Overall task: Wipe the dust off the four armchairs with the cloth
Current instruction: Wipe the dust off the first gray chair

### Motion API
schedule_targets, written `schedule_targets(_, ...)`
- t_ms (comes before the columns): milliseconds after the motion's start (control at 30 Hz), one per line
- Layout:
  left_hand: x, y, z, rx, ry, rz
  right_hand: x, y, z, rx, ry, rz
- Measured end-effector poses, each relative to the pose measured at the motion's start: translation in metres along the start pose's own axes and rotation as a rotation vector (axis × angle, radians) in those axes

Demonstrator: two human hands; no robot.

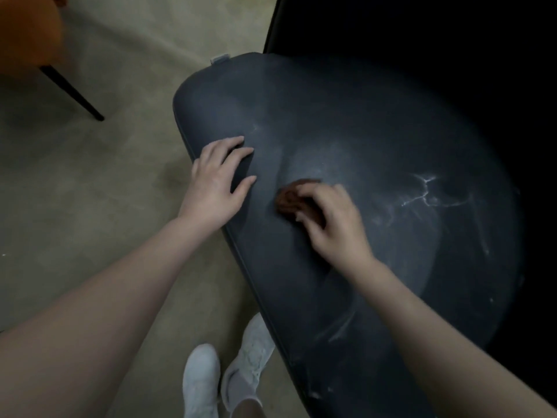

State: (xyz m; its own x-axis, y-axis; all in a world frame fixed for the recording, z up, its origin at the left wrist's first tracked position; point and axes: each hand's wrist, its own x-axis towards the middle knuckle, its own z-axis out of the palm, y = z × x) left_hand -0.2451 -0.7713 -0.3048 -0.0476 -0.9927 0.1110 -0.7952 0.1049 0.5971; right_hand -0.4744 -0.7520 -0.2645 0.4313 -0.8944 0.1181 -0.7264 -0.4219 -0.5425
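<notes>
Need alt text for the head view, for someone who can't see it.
The right hand grips a brown cloth on a dusty dark armchair seat; the left hand rests flat beside it. An orange chair stands upper left.

Matt dusty armchair [346,122], nubbly cloth [291,199]

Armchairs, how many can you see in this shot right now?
2. The dark armchair fills the right side, with dusty streaks on its seat. The orange armchair shows partly at the top left corner, one black leg visible. Others may be out of frame.
</notes>
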Motion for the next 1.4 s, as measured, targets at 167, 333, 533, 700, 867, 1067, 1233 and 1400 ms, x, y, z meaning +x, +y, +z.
schedule_targets(167,-0.012,0.006,0.004,-0.013,-0.035,0.001,-0.046,-0.001,-0.009,0.045,-0.143,-0.071)
schedule_targets(333,-0.032,0.015,0.009,-0.005,-0.027,0.087,-0.041,0.023,-0.023,-0.053,0.164,0.186)
schedule_targets(533,-0.041,0.014,0.010,0.018,-0.052,0.097,-0.061,-0.019,0.010,-0.013,0.017,0.016)
schedule_targets(700,-0.040,0.018,0.005,0.043,-0.086,0.086,-0.095,-0.008,-0.010,-0.029,-0.110,-0.039)
schedule_targets(867,-0.048,0.025,0.002,0.057,-0.080,0.086,-0.078,0.007,-0.017,-0.092,0.188,0.229)
schedule_targets(1067,-0.065,0.029,0.006,0.075,-0.104,0.095,-0.098,-0.038,0.015,0.027,-0.044,0.029)
schedule_targets(1233,-0.061,0.034,0.002,0.097,-0.126,0.087,-0.121,-0.010,-0.012,-0.020,0.007,0.080)
schedule_targets(1400,-0.053,0.050,0.008,0.107,-0.135,0.152,-0.090,0.011,-0.014,-0.057,0.327,0.325)
